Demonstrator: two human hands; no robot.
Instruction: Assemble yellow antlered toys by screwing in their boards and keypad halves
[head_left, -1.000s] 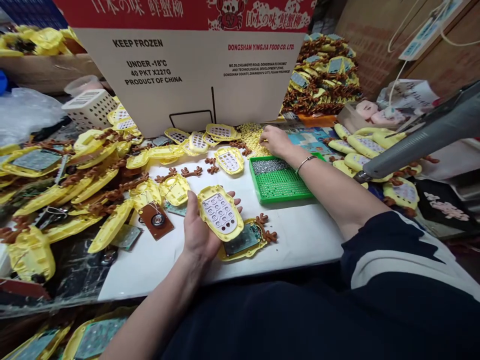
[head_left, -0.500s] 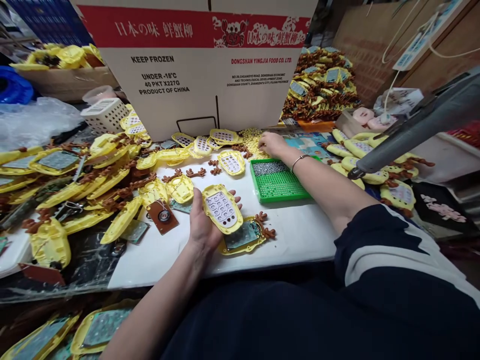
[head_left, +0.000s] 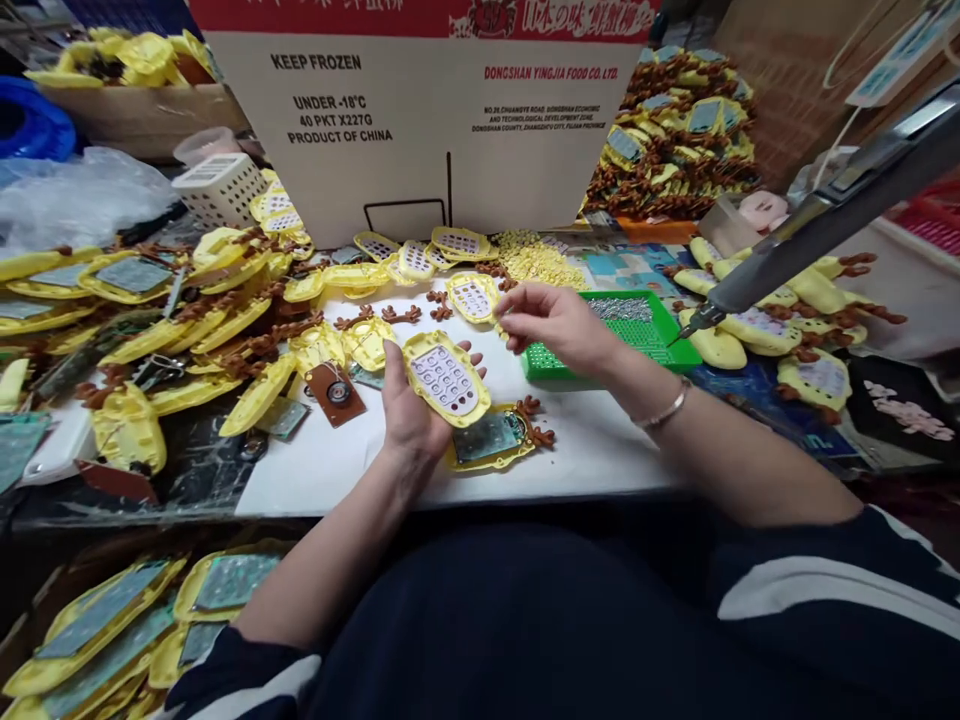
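On the palm and fingers of my left hand [head_left: 416,420] rests a yellow plastic toy shell [head_left: 447,378] fitted with a white keypad sheet. My right hand [head_left: 551,325] is just beyond the shell, in front of the green tray [head_left: 679,345], with thumb and fingertips pressed together. Whatever the fingertips hold is too small to make out. Below the held shell, another yellow shell half [head_left: 495,440] lies on the white work sheet, with a circuit board inside and brown antlers at its right end.
Small yellow pieces [head_left: 544,262] form a heap behind the tray, which holds silver screws [head_left: 622,308]. A hanging electric screwdriver [head_left: 780,265] slants in from the right. Yellow shells [head_left: 180,320] crowd the left side. A white carton [head_left: 420,130] stands behind.
My right hand has come from the heap of small yellow pieces toward me and the held shell. My left hand still supports the shell. The camera view has tilted down.
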